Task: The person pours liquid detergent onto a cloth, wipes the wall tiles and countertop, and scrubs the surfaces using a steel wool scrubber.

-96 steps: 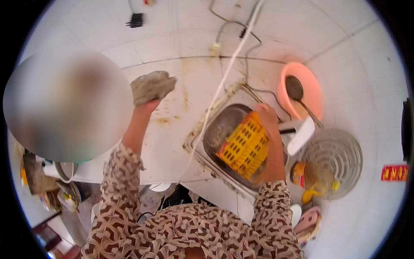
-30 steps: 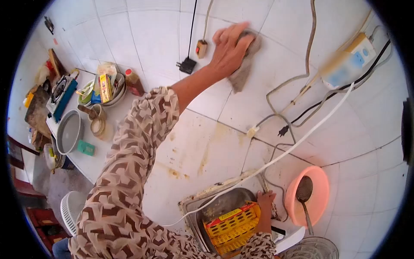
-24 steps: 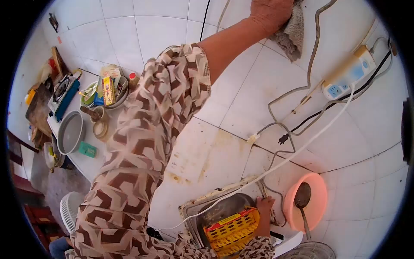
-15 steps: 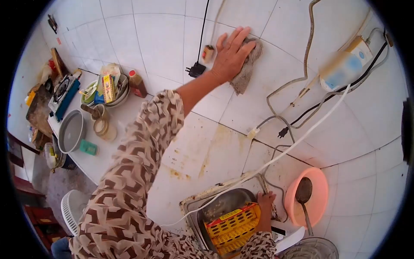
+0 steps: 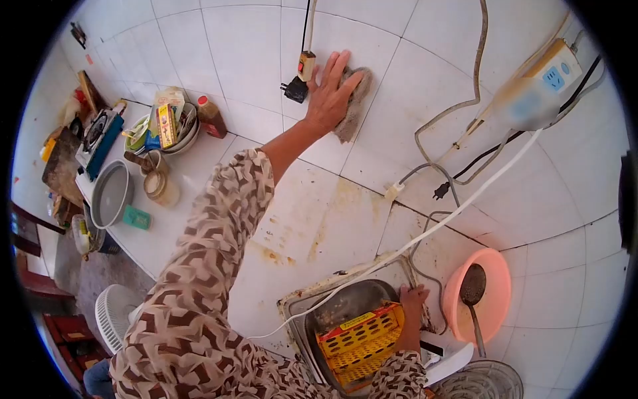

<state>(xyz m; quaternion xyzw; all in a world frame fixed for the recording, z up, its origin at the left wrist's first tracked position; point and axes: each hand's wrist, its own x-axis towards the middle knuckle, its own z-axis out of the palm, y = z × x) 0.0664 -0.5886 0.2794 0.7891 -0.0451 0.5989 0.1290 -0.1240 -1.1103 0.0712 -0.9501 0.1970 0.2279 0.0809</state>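
Note:
My left hand (image 5: 327, 100) is pressed against the white tiled wall with its fingers apart, holding a grey-brown cloth (image 5: 355, 106) under its palm and thumb side. Just left of its fingertips hang a small switch with a red button (image 5: 306, 66) and a black plug adapter (image 5: 294, 89). Lower down, my right hand (image 5: 413, 302) rests on the right rim of a metal sink (image 5: 372, 291), fingers stretched out. A yellow perforated plastic basket (image 5: 362, 336) lies in the sink beside it.
A pink basin (image 5: 498, 292) holding a ladle (image 5: 473, 286) stands right of the sink. A white cable (image 5: 465, 206) crosses over the sink. A power strip (image 5: 555, 76) hangs on the wall. Left are a grey basin (image 5: 109, 196), jars (image 5: 159, 189) and a bowl of utensils (image 5: 179, 145).
My left hand has slid the cloth left and down along the wall, closer to the switch and adapter. My right hand stays on the sink rim. The view has shifted slightly.

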